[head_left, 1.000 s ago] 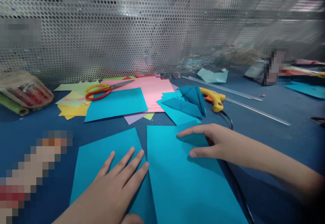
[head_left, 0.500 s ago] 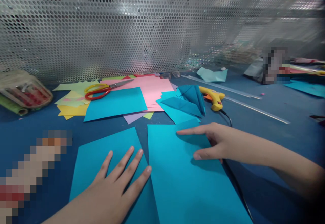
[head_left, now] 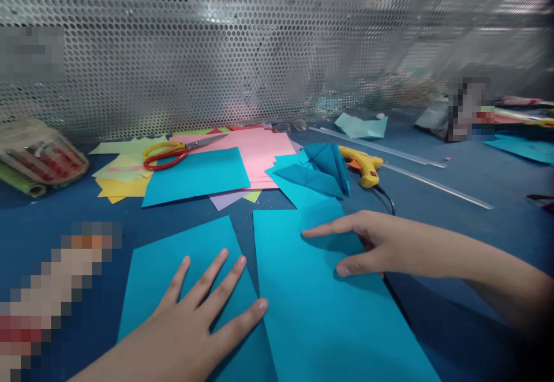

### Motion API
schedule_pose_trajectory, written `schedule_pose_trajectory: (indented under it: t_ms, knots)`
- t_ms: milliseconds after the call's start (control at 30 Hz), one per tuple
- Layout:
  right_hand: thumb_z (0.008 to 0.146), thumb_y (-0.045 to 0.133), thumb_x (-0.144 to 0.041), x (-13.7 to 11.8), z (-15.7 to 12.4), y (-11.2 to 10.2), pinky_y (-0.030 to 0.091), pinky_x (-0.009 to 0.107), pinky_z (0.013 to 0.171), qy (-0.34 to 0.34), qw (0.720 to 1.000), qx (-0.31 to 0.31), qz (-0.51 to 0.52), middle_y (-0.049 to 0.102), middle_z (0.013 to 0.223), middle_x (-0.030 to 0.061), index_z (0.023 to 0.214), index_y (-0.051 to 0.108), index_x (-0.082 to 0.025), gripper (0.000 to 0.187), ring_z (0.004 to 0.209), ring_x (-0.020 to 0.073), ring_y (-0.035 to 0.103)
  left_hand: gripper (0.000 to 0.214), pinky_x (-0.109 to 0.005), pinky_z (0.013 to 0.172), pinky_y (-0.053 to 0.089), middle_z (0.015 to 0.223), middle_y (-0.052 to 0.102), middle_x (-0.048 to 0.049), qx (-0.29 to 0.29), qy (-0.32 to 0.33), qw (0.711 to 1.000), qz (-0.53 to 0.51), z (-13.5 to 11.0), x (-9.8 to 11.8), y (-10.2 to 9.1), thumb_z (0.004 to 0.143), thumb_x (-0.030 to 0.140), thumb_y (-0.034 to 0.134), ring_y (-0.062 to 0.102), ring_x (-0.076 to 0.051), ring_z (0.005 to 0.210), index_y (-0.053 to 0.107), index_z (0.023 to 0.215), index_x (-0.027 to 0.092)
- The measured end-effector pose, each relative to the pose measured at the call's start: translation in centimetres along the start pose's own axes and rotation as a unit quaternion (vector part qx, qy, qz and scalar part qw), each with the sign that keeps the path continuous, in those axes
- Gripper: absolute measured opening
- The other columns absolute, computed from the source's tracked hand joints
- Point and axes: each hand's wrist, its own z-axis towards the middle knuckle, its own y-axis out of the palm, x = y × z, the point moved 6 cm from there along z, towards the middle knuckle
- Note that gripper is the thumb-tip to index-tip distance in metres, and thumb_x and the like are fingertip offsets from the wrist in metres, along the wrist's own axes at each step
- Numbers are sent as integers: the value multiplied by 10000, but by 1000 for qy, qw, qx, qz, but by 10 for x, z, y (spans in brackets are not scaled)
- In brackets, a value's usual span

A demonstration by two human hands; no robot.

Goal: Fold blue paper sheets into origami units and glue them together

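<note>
Two blue paper sheets lie side by side in front of me, a narrow wedge of table between their upper ends. My left hand (head_left: 197, 307) rests flat with spread fingers on the left blue sheet (head_left: 151, 272), its thumb reaching the edge of the other. On the right blue sheet (head_left: 311, 307), my right hand (head_left: 367, 240) has its index finger and thumb stretched apart on the surface. Its remaining fingers are curled near the sheet's right edge and mostly hidden. Beyond it sits a folded blue paper piece (head_left: 324, 168) beside a yellow glue gun (head_left: 367, 171).
Red-and-yellow scissors (head_left: 168, 154) lie over a blue sheet (head_left: 199, 177) and pink paper (head_left: 268, 154). Clear glue sticks (head_left: 437, 186) lie at right. A plastic jar (head_left: 47, 154) stands at left. A perforated metal panel (head_left: 259, 47) rises behind; the glue gun's cord (head_left: 392, 200) runs near my right hand.
The right blue sheet has shifted slightly to the right, and my right thumb has moved a little the same way. My left thumb has slid slightly right and toward me.
</note>
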Motion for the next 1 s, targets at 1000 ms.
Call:
schedule_pose_trajectory:
  t_ms: [1000]
  knots:
    - [802, 774, -499, 7, -9, -3, 517, 240, 516, 39, 998, -54, 24, 671, 885, 6, 1528, 423, -480, 807, 599, 163, 641, 569, -578, 1189, 335, 1588, 334, 20, -7, 218, 975, 41, -7, 25, -12, 1055, 454, 488, 421, -292, 1446, 273, 1577, 381]
